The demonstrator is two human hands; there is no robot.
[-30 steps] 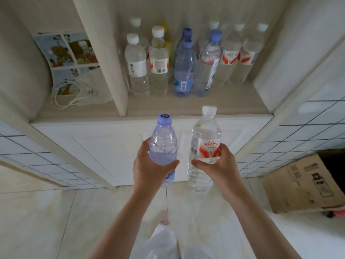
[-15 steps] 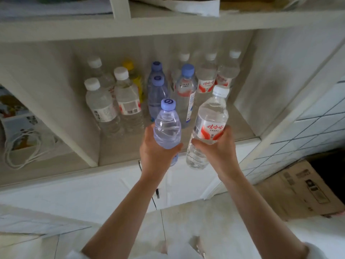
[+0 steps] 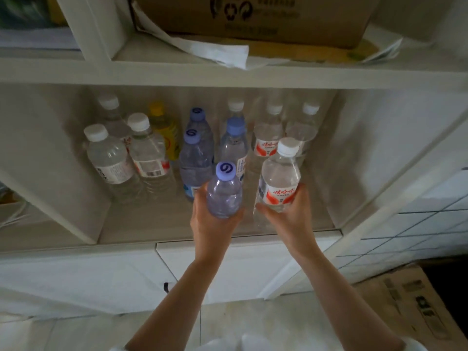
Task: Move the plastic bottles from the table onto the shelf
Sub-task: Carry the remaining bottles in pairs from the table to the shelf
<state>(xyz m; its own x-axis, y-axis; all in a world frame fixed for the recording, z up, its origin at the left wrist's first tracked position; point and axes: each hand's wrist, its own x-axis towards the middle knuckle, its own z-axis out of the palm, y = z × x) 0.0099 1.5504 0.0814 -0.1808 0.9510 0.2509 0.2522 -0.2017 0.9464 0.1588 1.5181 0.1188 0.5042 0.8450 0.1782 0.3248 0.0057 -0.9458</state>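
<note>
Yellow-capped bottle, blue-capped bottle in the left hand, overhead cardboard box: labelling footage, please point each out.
Yellow-capped bottle (image 3: 164, 130): head view, upper body.
Blue-capped bottle (image 3: 224, 196): head view, clear shoulder.
Cardboard box (image 3: 253, 19): head view, front face.

both hands (image 3: 217, 224) (image 3: 291, 219) and bottles (image 3: 224, 196) now inside shelf (image 3: 177, 231) opening

Holding blue-cap bottle (image 3: 224, 196) in left hand (image 3: 215, 224), red-label bottle (image 3: 278, 181) in right hand (image 3: 291, 216), at shelf (image 3: 152, 231) w/ bottles.
</note>
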